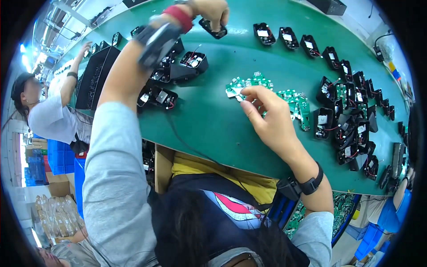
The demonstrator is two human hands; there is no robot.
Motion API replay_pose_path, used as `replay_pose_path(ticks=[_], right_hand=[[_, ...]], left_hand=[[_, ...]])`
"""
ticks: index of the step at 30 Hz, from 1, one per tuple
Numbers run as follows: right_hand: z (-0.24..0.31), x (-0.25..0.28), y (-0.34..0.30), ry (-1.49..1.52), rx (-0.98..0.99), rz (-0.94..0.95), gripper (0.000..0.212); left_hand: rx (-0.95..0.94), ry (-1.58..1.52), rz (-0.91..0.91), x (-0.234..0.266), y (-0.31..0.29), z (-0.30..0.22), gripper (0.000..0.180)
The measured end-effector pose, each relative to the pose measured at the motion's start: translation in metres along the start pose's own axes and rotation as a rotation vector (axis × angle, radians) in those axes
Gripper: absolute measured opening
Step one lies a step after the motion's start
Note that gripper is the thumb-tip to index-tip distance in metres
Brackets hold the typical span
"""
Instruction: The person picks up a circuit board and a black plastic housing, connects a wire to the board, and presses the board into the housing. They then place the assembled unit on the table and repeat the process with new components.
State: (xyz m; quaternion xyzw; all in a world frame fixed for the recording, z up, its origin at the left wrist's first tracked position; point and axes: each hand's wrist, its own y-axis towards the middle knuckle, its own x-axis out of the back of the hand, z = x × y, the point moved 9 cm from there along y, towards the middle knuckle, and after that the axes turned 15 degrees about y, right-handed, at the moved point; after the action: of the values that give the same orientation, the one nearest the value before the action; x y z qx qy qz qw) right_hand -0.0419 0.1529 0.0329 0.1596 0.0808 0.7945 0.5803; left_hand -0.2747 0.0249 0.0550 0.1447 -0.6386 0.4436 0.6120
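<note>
My left hand (212,11) reaches to the far side of the table, its fingers closed on a small black plastic housing (206,25) with parts inside. Nearer me, the thumb and forefinger of my right hand (269,111) close on the edge of a green circuit board (234,91) with a white patch. That board lies at the left end of a loose pile of similar boards (259,80). More green boards (301,109) from the pile lie just beyond and right of the right hand.
A row of open black housings (288,38) curves along the far edge into a heap (344,120) at right. More housings (164,95) sit left, beside a large black bin (95,78). A co-worker (51,107) reaches over the table there. A dark cable (178,135) crosses the near edge.
</note>
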Motion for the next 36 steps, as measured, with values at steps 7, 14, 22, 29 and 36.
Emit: replay_pose_path(ticks=[7,14,22,29,36], right_hand=[[-0.01,0.033,0.005,-0.086,0.074,-0.176,0.009],[-0.005,0.047,0.007,-0.092,0.06,-0.25,0.009],[-0.017,0.041,0.009,-0.066,-0.064,-0.211,0.01],[-0.022,0.046,0.01,-0.132,-0.055,-0.244,0.013],[-0.032,0.05,0.012,-0.166,-0.072,-0.269,0.023]], left_hand=[[0.175,0.354,-0.041,-0.027,0.051,0.031,0.056],[-0.181,-0.089,-0.658,0.01,-0.061,-0.107,0.042],[-0.046,-0.337,-0.624,-0.051,-0.106,-0.14,0.027],[0.079,-0.876,-0.835,-0.03,-0.13,-0.108,0.014],[0.019,-1.673,-0.842,-0.058,-0.148,-0.076,0.008]])
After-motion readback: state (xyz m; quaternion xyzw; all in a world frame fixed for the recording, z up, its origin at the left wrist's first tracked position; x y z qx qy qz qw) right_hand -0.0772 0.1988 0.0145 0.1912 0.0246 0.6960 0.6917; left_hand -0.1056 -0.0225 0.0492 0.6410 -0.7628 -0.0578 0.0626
